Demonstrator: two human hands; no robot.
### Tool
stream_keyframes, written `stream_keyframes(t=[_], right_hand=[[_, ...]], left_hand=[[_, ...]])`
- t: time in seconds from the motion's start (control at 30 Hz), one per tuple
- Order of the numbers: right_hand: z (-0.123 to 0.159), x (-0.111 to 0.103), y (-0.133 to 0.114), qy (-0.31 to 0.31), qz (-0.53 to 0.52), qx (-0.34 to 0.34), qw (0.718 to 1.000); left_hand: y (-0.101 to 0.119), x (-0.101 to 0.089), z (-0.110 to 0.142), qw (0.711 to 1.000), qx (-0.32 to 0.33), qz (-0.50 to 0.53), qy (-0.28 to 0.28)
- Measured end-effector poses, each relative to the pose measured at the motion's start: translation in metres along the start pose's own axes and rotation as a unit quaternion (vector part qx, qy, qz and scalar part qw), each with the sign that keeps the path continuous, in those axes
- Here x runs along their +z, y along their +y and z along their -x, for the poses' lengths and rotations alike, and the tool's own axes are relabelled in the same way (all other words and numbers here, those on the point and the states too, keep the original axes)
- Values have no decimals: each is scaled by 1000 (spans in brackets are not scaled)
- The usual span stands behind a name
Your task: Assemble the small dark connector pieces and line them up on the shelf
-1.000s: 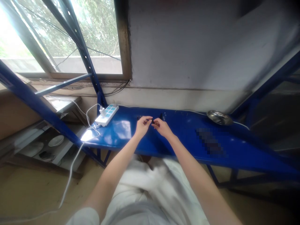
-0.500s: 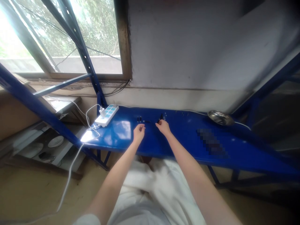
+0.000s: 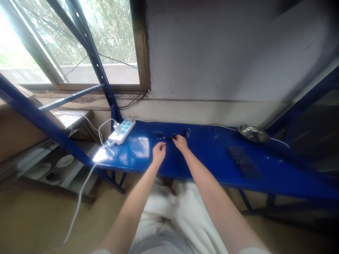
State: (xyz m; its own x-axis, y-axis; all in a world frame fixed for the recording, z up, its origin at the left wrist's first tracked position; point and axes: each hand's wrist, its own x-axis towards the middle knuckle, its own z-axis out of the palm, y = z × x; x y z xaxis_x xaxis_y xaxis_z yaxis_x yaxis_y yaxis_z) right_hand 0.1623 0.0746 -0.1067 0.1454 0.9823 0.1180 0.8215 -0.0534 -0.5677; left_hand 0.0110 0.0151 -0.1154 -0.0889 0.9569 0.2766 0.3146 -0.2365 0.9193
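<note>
Pinching a small dark piece (image 3: pixel 174 135) between thumb and fingers, my right hand (image 3: pixel 181 142) is above the middle of a blue table (image 3: pixel 206 158). My left hand (image 3: pixel 159 152) is near it, fingers curled inward; I cannot tell whether they hold anything. Just beyond my left hand are two short dark pieces (image 3: pixel 159 135), side by side. Farther left sits a white power strip (image 3: pixel 122 132); well to the right, a shiny metal dish (image 3: pixel 253 133).
</note>
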Motion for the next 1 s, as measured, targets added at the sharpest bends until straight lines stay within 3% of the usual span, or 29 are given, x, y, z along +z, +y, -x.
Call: stream_keyframes(t=[0.3,0.43,0.53,0.6,0.8,0.9,1.0], right_hand=[[-3,-6,-5,-38,12,33,999],[0,-23,1,-56,9,23,998],[5,-41,16,-65,3,18,998],[8,-53,28,-63,-1,26,998],[16,-72,58,-7,-13,48,999],[18,-74,65,28,-7,45,999],[20,-75,69,47,-5,36,998]], left_hand=[[1,-1,0,999,25,-19,21],[13,0,6,987,142,-74,11],[28,10,14,961,242,-120,-58],[39,22,18,947,267,-142,-104],[65,73,5,936,205,-204,-201],[71,93,-12,933,124,-259,-216],[70,105,-29,916,85,-327,-216]])
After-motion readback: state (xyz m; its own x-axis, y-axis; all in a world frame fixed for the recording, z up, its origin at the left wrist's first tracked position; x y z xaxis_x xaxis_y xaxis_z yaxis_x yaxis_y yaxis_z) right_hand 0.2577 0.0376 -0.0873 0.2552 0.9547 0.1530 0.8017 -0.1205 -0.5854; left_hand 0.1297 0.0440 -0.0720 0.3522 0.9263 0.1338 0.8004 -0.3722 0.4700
